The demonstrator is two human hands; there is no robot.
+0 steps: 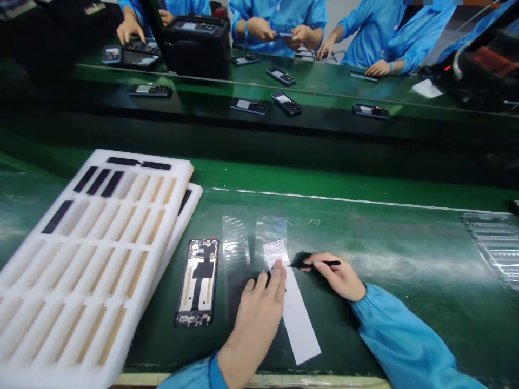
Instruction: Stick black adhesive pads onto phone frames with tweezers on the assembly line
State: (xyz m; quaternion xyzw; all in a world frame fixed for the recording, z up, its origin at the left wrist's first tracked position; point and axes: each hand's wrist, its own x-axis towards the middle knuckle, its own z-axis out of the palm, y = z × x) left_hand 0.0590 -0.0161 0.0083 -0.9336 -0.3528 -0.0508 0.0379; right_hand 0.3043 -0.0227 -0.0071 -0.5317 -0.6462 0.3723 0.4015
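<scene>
My left hand [263, 302] lies with its fingers stretched out, the fingertips pressing on a white strip sheet [302, 335] that carries rows of small dark dots near its top. In my right hand [338, 278] is a pair of slim black tweezers [328, 263], their tip at the sheet's right edge beside my left fingertips. Whether the tip grips a dot is too small to tell. Left of my left hand, an opened phone [197, 283] lies flat with its inner boards showing. Clear plastic strips [235, 237] lie on the green bench between the phone and the sheet.
White foam trays [133, 248] with slots, a few holding black pieces, are stacked at left. Several phones [286, 102] lie on the dark line [203, 129] beyond the bench. Co-workers in blue [279, 19] handle phones across it. Clear strips [492, 243] lie at right.
</scene>
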